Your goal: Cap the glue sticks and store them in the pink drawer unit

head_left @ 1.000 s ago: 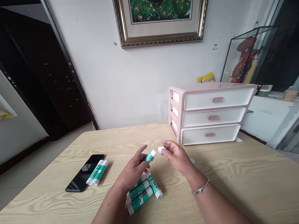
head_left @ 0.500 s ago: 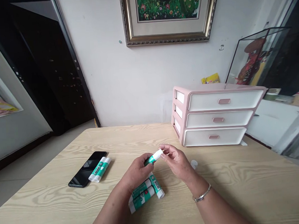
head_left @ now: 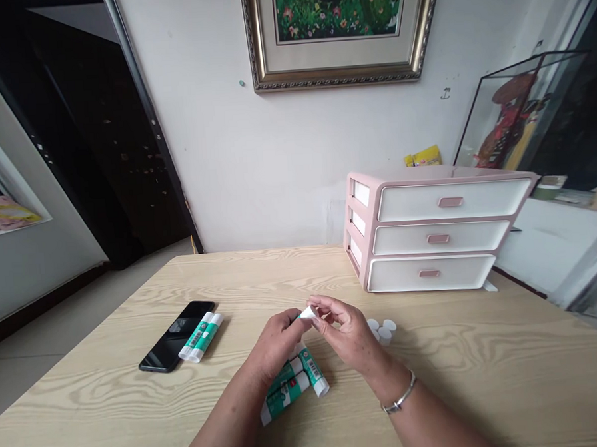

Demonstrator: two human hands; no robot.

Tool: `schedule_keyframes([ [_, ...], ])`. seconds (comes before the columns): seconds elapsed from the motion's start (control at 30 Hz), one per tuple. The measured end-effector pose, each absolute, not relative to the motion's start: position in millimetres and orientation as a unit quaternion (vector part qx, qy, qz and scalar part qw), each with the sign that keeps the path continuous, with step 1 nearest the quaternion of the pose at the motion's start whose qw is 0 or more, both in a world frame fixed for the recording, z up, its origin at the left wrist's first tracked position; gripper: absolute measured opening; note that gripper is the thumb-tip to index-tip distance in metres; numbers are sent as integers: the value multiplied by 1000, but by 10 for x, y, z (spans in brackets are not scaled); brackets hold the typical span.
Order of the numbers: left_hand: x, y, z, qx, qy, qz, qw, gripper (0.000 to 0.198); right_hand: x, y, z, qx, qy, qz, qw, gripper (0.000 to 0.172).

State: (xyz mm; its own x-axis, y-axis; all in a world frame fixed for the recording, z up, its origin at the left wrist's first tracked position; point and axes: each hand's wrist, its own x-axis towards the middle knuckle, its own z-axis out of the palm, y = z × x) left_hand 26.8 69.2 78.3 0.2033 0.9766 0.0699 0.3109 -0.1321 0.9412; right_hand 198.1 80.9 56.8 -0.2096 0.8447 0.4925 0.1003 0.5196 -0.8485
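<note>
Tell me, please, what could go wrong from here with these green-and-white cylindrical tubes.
The green-and-white cylindrical tubes near the left hand could roll if bumped. The small white round caps appear beside the right hand, which might knock them.

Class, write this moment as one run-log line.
left hand: holds glue stick; right hand: at its white end; table: other glue sticks, phone, white round pieces

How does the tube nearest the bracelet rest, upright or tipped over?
Tipped over: the tube lies on the table, its long side facing up.
</note>
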Motion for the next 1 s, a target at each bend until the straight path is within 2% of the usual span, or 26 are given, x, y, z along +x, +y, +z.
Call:
schedule_keyframes([
  [0.1,254,698,775,606,501,429,445,47,2022,802,554,-344,-677,348,550,42],
  [0.33,153,775,737,503,514,505,477,53,2112,901,511,-375,-616,359,593,35],
  [0.53,54,861,738,426,502,555,509,46,2152,934,488,-395,-612,343,593,30],
  [0.8,15,886,721,414,516,551,508,40,2169,945,523,-412,-600,335,598,32],
  [0.9,-12,857,769,437,571,532,447,43,2187,961,534,-417,-593,335,602,32],
  [1.0,-93,830,842,528,694,409,270,50,2215,976,556,-432,-583,327,606,32],
])
